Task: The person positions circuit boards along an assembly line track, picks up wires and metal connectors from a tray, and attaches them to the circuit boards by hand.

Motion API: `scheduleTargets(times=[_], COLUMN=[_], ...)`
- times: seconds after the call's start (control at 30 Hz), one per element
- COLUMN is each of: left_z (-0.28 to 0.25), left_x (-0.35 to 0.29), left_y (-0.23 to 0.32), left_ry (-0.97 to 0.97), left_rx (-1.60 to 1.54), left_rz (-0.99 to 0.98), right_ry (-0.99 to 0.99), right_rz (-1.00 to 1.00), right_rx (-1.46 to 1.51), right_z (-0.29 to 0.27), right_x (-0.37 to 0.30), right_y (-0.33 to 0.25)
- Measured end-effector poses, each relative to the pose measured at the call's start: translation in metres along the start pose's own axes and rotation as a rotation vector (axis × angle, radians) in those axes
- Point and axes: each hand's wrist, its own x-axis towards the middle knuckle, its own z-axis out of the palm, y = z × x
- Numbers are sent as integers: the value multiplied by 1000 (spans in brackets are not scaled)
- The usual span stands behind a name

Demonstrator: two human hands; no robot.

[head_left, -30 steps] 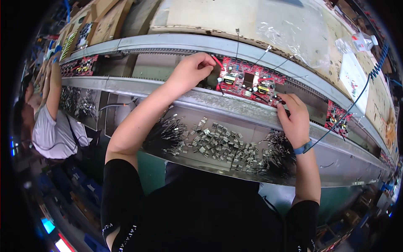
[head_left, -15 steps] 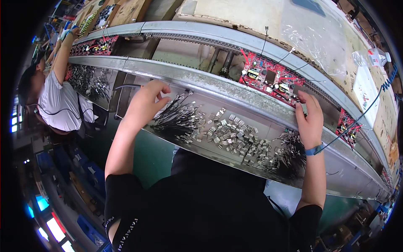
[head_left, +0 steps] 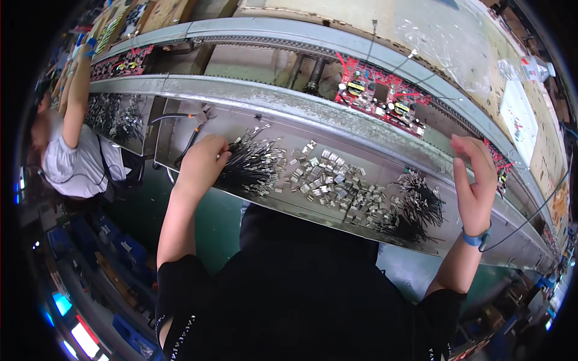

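My left hand (head_left: pixel 205 162) is over the tray's left part, at the edge of a bundle of black wires with silver tips (head_left: pixel 253 159). Its fingers are curled in toward the thumb; whatever they hold, if anything, is hidden. My right hand (head_left: pixel 477 180), with a blue wrist strap (head_left: pixel 477 239) around the wrist, hovers over the rail at the right. Thumb and fingers are apart there, with nothing seen between them. A red circuit board (head_left: pixel 379 93) with thin wires sticking up lies on the track ahead. Another red board (head_left: pixel 500 162) is partly behind my right hand.
The metal tray (head_left: pixel 289 123) also holds loose silver metal parts (head_left: pixel 337 180), a second black wire bundle (head_left: pixel 421 204) and cutting pliers (head_left: pixel 198 117). A long metal rail (head_left: pixel 259 99) borders it. A clear bottle (head_left: pixel 527 69) lies far right. A co-worker (head_left: pixel 81 144) works at the left.
My left hand has lowered to the wire bundle and its fingers have curled, uncovering the pliers. My right hand has moved right, away from the circuit board. The view has shifted slightly.
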Motion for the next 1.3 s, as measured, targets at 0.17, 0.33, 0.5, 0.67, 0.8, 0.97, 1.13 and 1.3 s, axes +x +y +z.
scheduleTargets(times=[0.17,0.33,0.5,0.67,0.8,0.97,1.13,1.3], left_z=[-7,-16,-19,-15,-14,-19,-29,-31], left_x=[-4,-2,-2,0,-1,-4,-5,-6], left_y=[1,2,3,9,7,13,13,5], left_ry=[25,0,-16,-48,-44,-18,-53,-111], left_rx=[-41,-23,29,-7,-25,-41,-52,-201], left_rz=[-61,-61,-103,-115,-107,-129,-164,-176], right_ry=[-149,-537,-614,-514,-532,-540,-473,-477], right_rz=[130,289,405,362,363,390,414,408], right_rx=[-31,-96,-96,-213,-250,-223,-227,-189], right_z=[-17,-1,22,41,44,42,36,36], right_x=[-35,-86,-110,-123,-125,-122,-122,-123], right_y=[-4,16,12,4,3,4,6,12])
